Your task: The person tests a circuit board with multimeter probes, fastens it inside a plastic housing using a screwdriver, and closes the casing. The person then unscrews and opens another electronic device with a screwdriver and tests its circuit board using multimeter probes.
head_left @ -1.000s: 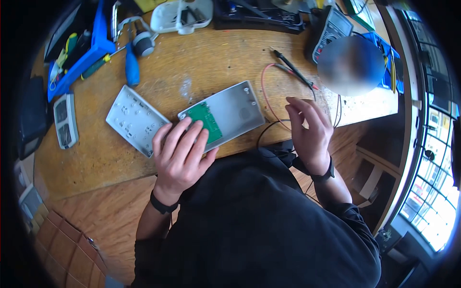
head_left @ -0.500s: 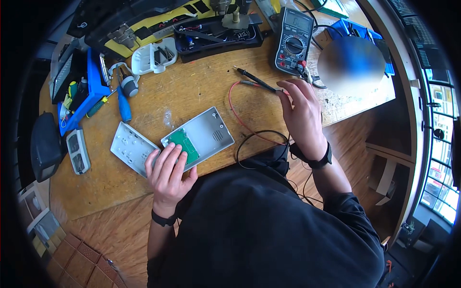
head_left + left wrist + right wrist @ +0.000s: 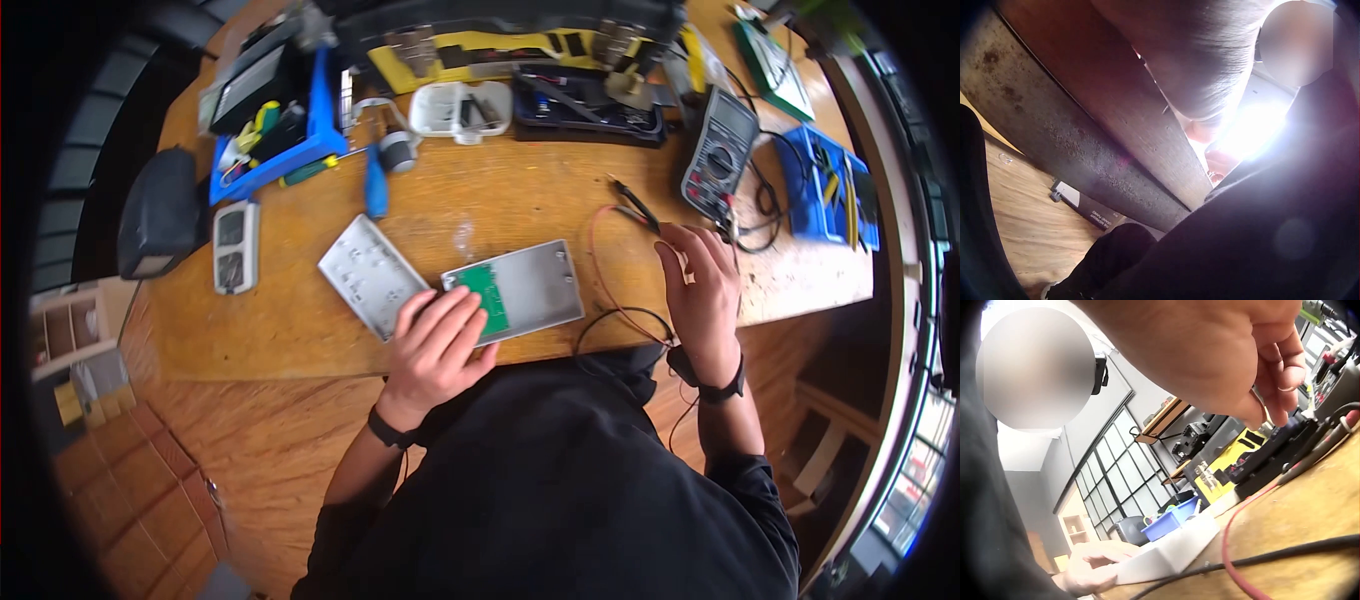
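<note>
Resting at the near left corner of a shallow, pale grey plastic case half (image 3: 542,288), the left hand (image 3: 430,350) is laid with relaxed fingers across the flat green circuit board (image 3: 489,284), and so, it seems, board and case are steadied against sliding. The board is seated at the left end of that tray-like shell. Just to the left, a matching grey half with small moulded posts (image 3: 368,268) is laid with its inside facing up, probably so that it can be reached easily; whether it is brushed by the fingers cannot be told. Over to the right now: the right hand (image 3: 705,290) is held above the worn wooden bench (image 3: 290,320), fingers bent in towards the thumb, right by a slim black test probe (image 3: 637,205). Whether that probe, or anything small, is pinched cannot be made out, even in the right wrist view. Beyond it, a dark grey multimeter with a round dial (image 3: 722,155) is set facing the person, presumably so that its display can be read.
</note>
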{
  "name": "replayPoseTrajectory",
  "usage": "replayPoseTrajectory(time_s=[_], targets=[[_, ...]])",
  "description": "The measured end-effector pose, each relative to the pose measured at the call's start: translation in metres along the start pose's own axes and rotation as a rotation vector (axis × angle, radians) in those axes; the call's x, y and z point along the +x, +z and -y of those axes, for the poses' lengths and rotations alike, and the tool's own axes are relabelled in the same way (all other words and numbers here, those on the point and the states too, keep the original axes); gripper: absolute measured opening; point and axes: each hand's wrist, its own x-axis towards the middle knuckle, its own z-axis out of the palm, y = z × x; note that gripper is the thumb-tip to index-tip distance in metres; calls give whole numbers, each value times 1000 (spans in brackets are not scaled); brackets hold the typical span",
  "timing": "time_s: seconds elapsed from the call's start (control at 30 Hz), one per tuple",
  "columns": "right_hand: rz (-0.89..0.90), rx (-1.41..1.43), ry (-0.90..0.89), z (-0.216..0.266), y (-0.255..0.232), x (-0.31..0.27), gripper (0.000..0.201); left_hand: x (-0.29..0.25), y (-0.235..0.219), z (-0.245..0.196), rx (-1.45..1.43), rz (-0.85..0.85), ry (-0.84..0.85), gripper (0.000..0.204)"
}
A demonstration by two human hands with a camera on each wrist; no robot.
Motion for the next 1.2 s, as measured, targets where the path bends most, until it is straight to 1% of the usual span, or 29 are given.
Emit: replayPoseTrajectory(time_s=[0.07,0.13,0.17,0.2,0.27,0.3,0.33,0.4,0.43,0.47,0.53,0.57,0.73,0.8,0.83,0.87,0.93,1.07,1.13,1.17,1.2], targets=[[31,33,-59,17,3,16,21,0,-1,1,-7,-9,-3,31],[118,85,-151,36,9,34,23,0,-1,0,-16,-14,-17,33],[123,77,-239,45,13,44,23,2,-3,-1,-26,-23,-27,34],[125,87,-251,53,19,54,23,2,-3,-1,-30,-32,-24,34],[181,132,-417,70,33,72,21,1,-1,1,-39,-54,-15,35],[227,141,-464,78,41,81,23,0,-2,1,-39,-49,-18,34],[228,142,-477,85,49,91,23,1,-3,0,-41,-40,-24,34],[325,90,-594,98,70,112,27,0,-3,1,-35,-48,-21,34],[287,71,-685,103,86,125,29,0,-4,2,-37,-42,-22,32],[288,69,-693,109,98,136,29,-1,-3,2,-38,-46,-21,33],[238,-118,-800,121,118,154,26,-3,-2,4,-56,-51,-24,34],[235,-150,-820,126,128,161,25,-3,-2,4,-58,-48,-23,35],[274,-164,-894,152,152,175,20,-6,-1,7,-62,-39,-16,32],[317,-217,-1061,160,161,175,17,-5,-2,7,-68,-31,-24,32],[268,-175,-1117,158,176,173,15,-6,-3,8,-70,-19,-21,31],[274,-175,-1116,158,184,171,15,-6,-2,8,-75,-19,-24,31],[361,-332,-1255,161,192,170,17,-7,-1,9,-72,-24,-17,31],[381,-292,-1289,161,187,177,21,-7,-1,8,-83,-21,-16,31],[296,-69,-1179,158,169,180,30,-6,-1,9,-76,-33,-8,33],[269,110,-1118,155,156,182,31,-5,-2,8,-83,-36,-8,33],[280,102,-1114,154,139,181,31,-6,-1,7,-82,-40,-13,33]])
